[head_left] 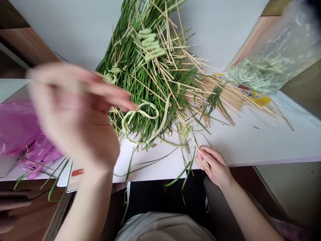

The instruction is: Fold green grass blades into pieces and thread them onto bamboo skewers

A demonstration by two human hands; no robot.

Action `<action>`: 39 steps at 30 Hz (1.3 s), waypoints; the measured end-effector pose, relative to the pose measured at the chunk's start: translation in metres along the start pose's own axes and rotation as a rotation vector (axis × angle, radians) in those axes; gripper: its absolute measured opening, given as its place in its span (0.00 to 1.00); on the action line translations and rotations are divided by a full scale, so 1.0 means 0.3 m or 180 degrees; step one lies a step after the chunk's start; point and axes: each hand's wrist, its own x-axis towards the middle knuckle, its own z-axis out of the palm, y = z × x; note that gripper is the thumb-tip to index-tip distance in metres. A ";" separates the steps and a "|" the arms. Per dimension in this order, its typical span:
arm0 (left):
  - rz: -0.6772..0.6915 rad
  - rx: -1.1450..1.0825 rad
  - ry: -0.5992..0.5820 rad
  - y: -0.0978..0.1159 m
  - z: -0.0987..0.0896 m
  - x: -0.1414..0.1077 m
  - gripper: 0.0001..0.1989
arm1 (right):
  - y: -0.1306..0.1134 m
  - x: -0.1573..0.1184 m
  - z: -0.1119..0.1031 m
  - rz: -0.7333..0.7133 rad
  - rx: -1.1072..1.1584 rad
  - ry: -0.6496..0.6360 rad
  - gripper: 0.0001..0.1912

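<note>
A large heap of long, narrow green leaves lies on the white table, criss-crossed by thin wooden sticks. Pale green plaited pieces rest on top of it. My left hand is blurred by motion above the heap's left side, its fingertips close to a long looped pale green strand. Whether it holds anything is hidden by the blur. At the table's front edge, my right hand pinches a thin wooden stick.
A bundle of wooden sticks lies right of the heap, beside a yellow printed packet. A clear plastic bag of pale green material sits at upper right. A crumpled pink plastic bag lies at left.
</note>
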 end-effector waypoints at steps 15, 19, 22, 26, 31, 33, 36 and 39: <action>0.0628 0.2651 -0.3595 -0.166 0.126 -0.166 0.06 | -0.027 0.022 0.013 0.0114 0.0350 -0.0159 0.19; 0.0333 0.2443 -0.3454 -0.176 0.141 -0.124 0.07 | -0.031 0.024 0.016 0.0088 0.0413 -0.0182 0.19; -0.0175 0.1931 -0.2943 -0.185 0.142 -0.070 0.07 | -0.036 0.024 0.018 0.0046 0.0644 -0.0173 0.20; -0.0584 0.1283 -0.2321 -0.206 0.140 -0.020 0.06 | -0.028 0.019 0.016 -0.0059 0.0766 -0.0183 0.20; -0.1612 -0.0302 -0.1671 -0.246 0.141 -0.031 0.04 | -0.007 0.012 0.007 0.0023 0.0383 -0.0256 0.22; -0.1887 -0.0698 -0.1401 -0.259 0.136 -0.041 0.06 | -0.005 0.010 0.004 0.0070 0.0042 -0.0324 0.22; -0.2048 -0.0867 -0.1153 -0.268 0.122 -0.050 0.06 | -0.008 0.005 0.000 0.0087 -0.0420 -0.0433 0.23; -0.2108 -0.0909 -0.0958 -0.270 0.107 -0.052 0.06 | -0.010 0.002 -0.003 0.0090 -0.0491 -0.0446 0.24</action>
